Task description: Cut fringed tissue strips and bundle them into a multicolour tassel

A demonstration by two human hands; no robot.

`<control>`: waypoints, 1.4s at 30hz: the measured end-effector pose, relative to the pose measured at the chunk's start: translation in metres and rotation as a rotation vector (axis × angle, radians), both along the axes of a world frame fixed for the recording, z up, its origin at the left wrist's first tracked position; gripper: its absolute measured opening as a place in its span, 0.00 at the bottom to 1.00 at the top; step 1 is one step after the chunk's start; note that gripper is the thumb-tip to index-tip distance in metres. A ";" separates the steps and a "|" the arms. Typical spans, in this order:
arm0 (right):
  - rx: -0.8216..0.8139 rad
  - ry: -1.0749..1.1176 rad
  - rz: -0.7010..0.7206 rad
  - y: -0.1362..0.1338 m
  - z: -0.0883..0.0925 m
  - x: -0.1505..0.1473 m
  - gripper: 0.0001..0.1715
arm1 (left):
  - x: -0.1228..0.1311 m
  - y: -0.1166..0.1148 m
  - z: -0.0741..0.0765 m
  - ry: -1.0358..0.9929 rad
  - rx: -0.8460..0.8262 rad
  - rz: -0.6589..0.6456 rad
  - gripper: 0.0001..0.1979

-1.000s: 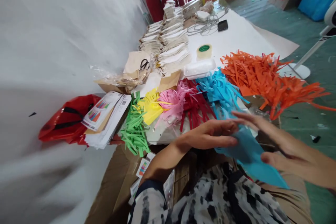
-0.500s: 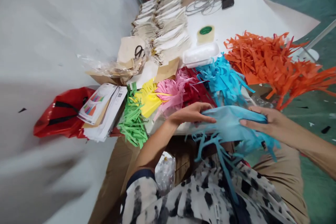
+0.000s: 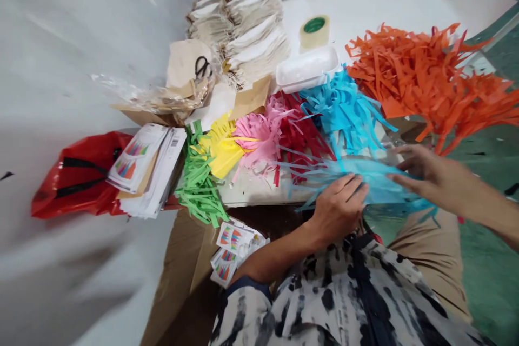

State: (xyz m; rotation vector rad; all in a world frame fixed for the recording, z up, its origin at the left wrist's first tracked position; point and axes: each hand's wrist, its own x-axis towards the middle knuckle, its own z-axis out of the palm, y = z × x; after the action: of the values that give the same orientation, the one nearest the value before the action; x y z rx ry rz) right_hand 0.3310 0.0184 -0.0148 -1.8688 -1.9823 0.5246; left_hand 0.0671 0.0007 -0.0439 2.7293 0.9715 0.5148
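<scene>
A light blue fringed paper tassel [image 3: 377,175] stretches between my hands, just over the table's front edge. Its thin strips trail to the left and are smeared by motion. My left hand [image 3: 340,203] is closed on the tassel's near side, fingers curled over the fringe. At the tassel's right end is my right hand [image 3: 432,175], slightly blurred, with the thumb over the paper and the fingers along its far side. Right behind the held piece lies a brighter blue tassel pile [image 3: 344,111].
Green [image 3: 198,184], yellow [image 3: 221,148], pink [image 3: 261,135] and red tassels [image 3: 300,132] lie along the table. An orange pile [image 3: 421,81] sits right. Beyond are a white tray [image 3: 306,68], a tape roll [image 3: 314,31], paper stacks [image 3: 255,27] and scissors [image 3: 203,66].
My left hand has moved right and toward me, from the tassel's left edge to its middle, and closed. The tassel's strips now trail left instead of hanging down. The view has shifted slightly.
</scene>
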 end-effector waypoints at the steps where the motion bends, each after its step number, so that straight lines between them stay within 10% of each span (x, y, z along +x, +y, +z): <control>1: 0.056 -0.125 -0.027 -0.004 0.007 0.005 0.38 | -0.001 0.001 -0.001 0.003 0.019 -0.002 0.22; 4: 0.279 -0.321 0.019 -0.024 0.021 0.003 0.35 | -0.003 0.002 0.003 -0.003 0.093 -0.002 0.19; 8: 0.363 -0.210 0.460 -0.052 0.005 -0.025 0.30 | -0.006 0.000 0.010 -0.008 0.130 -0.016 0.17; 14: 0.284 -0.033 0.538 -0.044 -0.021 -0.019 0.15 | -0.020 -0.003 0.022 -0.031 -0.045 -0.015 0.14; 25: -0.035 -0.010 -0.010 -0.013 -0.018 -0.016 0.36 | -0.019 0.020 0.025 0.006 -0.172 0.387 0.10; 42: 0.038 -0.202 -0.022 -0.010 -0.019 -0.027 0.22 | -0.012 0.036 0.027 0.028 -0.231 0.484 0.09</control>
State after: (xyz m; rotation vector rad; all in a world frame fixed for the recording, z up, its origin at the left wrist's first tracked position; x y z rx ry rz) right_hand 0.3037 0.0085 -0.0341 -1.9858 -2.0787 0.2996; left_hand 0.0554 0.0368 -0.0165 2.2988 1.6001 0.4054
